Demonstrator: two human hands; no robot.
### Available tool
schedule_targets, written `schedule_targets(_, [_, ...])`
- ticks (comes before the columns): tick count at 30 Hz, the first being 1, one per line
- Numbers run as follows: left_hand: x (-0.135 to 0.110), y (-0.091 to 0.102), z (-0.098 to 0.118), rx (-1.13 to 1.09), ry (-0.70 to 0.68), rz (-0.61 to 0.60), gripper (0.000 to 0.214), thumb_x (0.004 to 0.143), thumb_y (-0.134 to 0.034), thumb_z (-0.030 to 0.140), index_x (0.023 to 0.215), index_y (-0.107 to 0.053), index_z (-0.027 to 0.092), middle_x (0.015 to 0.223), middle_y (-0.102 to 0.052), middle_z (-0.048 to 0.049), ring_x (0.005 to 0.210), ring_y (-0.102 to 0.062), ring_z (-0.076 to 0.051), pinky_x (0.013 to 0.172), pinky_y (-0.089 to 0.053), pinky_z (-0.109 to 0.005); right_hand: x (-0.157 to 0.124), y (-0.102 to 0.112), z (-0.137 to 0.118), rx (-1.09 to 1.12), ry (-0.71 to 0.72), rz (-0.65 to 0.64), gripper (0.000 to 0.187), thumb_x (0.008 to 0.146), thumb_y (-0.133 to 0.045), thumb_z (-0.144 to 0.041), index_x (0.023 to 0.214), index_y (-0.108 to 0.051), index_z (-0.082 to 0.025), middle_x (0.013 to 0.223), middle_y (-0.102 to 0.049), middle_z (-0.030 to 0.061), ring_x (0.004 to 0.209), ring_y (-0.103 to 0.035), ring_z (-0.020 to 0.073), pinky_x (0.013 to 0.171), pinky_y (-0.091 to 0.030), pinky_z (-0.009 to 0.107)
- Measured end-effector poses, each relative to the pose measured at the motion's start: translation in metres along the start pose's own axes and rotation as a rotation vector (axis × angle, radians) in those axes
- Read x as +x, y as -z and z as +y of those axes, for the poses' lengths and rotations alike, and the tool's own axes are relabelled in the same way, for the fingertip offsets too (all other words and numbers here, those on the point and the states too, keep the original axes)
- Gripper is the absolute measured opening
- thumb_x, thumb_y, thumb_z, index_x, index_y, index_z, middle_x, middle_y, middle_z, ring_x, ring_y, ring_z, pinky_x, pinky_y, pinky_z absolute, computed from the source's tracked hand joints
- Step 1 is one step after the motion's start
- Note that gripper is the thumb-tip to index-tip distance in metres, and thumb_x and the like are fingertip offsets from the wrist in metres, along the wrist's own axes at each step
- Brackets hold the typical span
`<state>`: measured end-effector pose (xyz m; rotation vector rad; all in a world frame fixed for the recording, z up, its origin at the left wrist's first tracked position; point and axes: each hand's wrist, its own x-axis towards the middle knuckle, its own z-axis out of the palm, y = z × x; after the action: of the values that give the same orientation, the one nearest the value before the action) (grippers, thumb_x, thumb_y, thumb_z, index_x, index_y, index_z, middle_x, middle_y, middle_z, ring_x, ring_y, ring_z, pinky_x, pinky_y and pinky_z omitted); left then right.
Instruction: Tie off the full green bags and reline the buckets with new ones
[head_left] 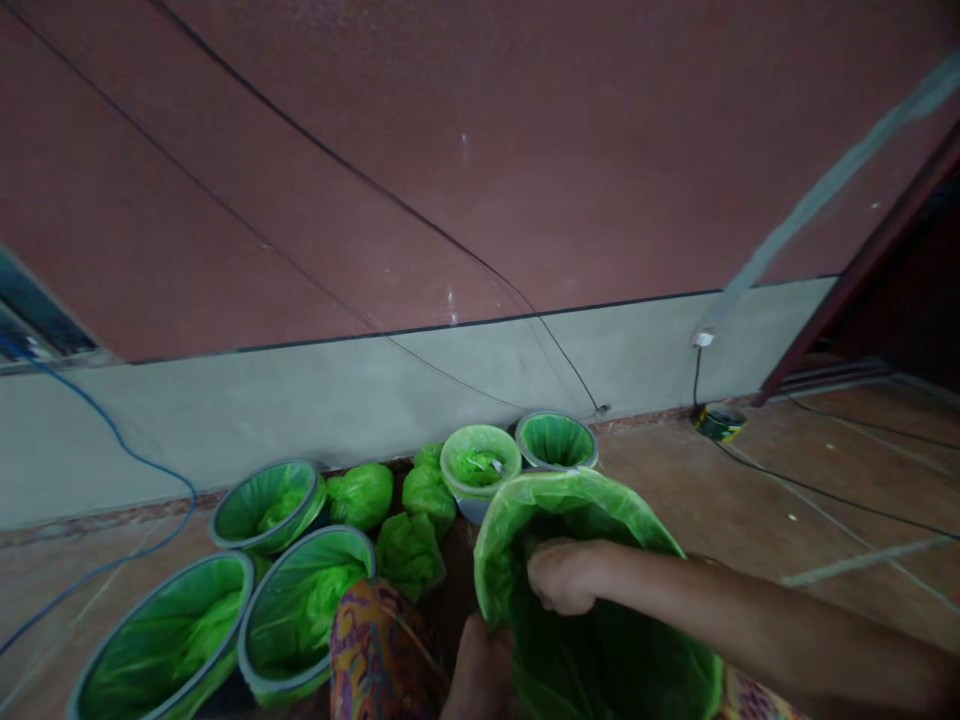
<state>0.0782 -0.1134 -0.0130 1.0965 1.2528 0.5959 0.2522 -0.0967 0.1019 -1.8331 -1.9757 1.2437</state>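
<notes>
A large bin [622,650] lined with a thin green plastic bag [570,490] stands tilted close in front of me, its mouth towards me. My right hand [562,577] reaches into the lined bin with its fingers curled closed; what they hold, if anything, is hidden. Against the bin's left outer side is my left hand [484,660], its fingers mostly out of sight behind the green plastic. Patterned cloth [382,640] covers my knee, left of the bin.
Several grey-rimmed bins with green liners stand at left, among them a near one [244,600]. Stuffed green bags [361,497], a pale bucket [480,440] and another bin [556,415] line the wall. A blue cable [161,545] and a small tin [721,423] are on the floor.
</notes>
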Motion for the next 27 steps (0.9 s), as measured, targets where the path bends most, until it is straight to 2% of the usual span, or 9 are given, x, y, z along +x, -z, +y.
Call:
schedule_targets(1, [0.001, 0.003, 0.003, -0.012, -0.006, -0.017, 0.018, 0.071, -0.066, 0.030, 0.064, -0.067, 0.014, 0.062, -0.066, -0.0036, 0.067, -0.062, -0.020, 0.060, -0.046, -0.025, 0.000, 0.010, -0.004, -0.083, 0.091, -0.050, 0.007, 0.068, -0.068, -0.026, 0.062, -0.070, -0.023, 0.057, -0.067, 0.0012, 0.069, -0.067, 0.0211, 0.074, -0.051, 0.031])
schedule_targets(2, [0.000, 0.006, 0.006, -0.024, -0.014, -0.033, 0.018, 0.071, -0.064, 0.029, 0.065, -0.067, 0.013, 0.061, -0.066, -0.0037, 0.066, -0.062, -0.020, 0.060, -0.046, -0.025, -0.002, 0.021, -0.007, -0.147, 0.176, -0.040, 0.011, 0.073, -0.063, -0.024, 0.064, -0.070, -0.023, 0.060, -0.067, 0.0004, 0.067, -0.066, 0.0184, 0.072, -0.049, 0.029])
schedule_targets(3, [-0.002, 0.009, 0.010, -0.034, -0.023, -0.044, 0.018, 0.072, -0.062, 0.028, 0.066, -0.068, 0.012, 0.061, -0.066, -0.0039, 0.066, -0.062, -0.020, 0.060, -0.045, -0.026, -0.005, 0.033, -0.009, -0.188, 0.243, 0.048, 0.016, 0.079, -0.058, -0.024, 0.069, -0.071, -0.022, 0.066, -0.069, 0.0003, 0.068, -0.065, 0.0169, 0.071, -0.048, 0.028])
schedule_targets(6, [-0.010, 0.018, 0.022, -0.020, -0.029, -0.037, 0.019, 0.073, -0.061, 0.028, 0.069, -0.069, 0.011, 0.063, -0.067, -0.0054, 0.068, -0.063, -0.021, 0.063, -0.047, -0.027, -0.011, 0.064, -0.004, -0.232, 0.318, 0.524, 0.028, 0.092, -0.045, -0.028, 0.086, -0.072, -0.021, 0.086, -0.072, 0.0034, 0.079, -0.064, 0.0167, 0.075, -0.046, 0.028])
schedule_targets(8, [-0.015, 0.022, 0.027, -0.004, -0.020, 0.002, 0.018, 0.072, -0.063, 0.030, 0.071, -0.069, 0.013, 0.068, -0.069, -0.0064, 0.072, -0.064, -0.022, 0.069, -0.049, -0.028, -0.010, 0.077, 0.002, -0.207, 0.293, 0.683, 0.028, 0.093, -0.046, -0.030, 0.090, -0.072, -0.020, 0.091, -0.071, 0.0043, 0.080, -0.064, 0.0165, 0.075, -0.046, 0.028])
schedule_targets(11, [-0.018, 0.024, 0.029, -0.010, -0.044, 0.022, 0.021, 0.073, -0.064, 0.033, 0.080, -0.070, 0.015, 0.077, -0.072, -0.0075, 0.079, -0.066, -0.024, 0.074, -0.051, -0.029, -0.004, 0.083, 0.011, -0.208, 0.287, 0.691, 0.023, 0.092, -0.051, -0.029, 0.087, -0.072, -0.020, 0.089, -0.069, 0.0037, 0.079, -0.063, 0.0165, 0.074, -0.046, 0.029])
schedule_targets(16, [-0.020, 0.021, 0.025, 0.015, -0.096, -0.020, 0.026, 0.077, -0.061, 0.035, 0.084, -0.071, 0.013, 0.079, -0.073, -0.0083, 0.078, -0.067, -0.024, 0.073, -0.051, -0.030, 0.000, 0.071, 0.024, -0.334, 0.404, 0.723, 0.017, 0.091, -0.055, -0.026, 0.088, -0.071, -0.021, 0.099, -0.067, 0.0059, 0.098, -0.060, 0.0205, 0.088, -0.048, 0.035])
schedule_targets(22, [-0.021, 0.014, 0.021, -0.045, -0.118, -0.093, 0.029, 0.078, -0.061, 0.038, 0.084, -0.070, 0.011, 0.079, -0.072, -0.0091, 0.077, -0.067, -0.023, 0.069, -0.052, -0.029, 0.000, 0.063, 0.036, -0.468, 0.529, 0.819, 0.020, 0.094, -0.052, -0.029, 0.100, -0.070, -0.020, 0.116, -0.065, 0.0087, 0.110, -0.059, 0.0222, 0.099, -0.046, 0.040])
schedule_targets(27, [-0.022, 0.007, 0.020, -0.023, -0.098, -0.116, 0.030, 0.080, -0.059, 0.039, 0.084, -0.070, 0.011, 0.078, -0.072, -0.0080, 0.072, -0.066, -0.021, 0.065, -0.051, -0.027, -0.002, 0.065, 0.039, -0.494, 0.545, 0.801, 0.023, 0.095, -0.050, -0.032, 0.103, -0.070, -0.022, 0.119, -0.066, 0.0078, 0.111, -0.060, 0.0220, 0.099, -0.046, 0.042])
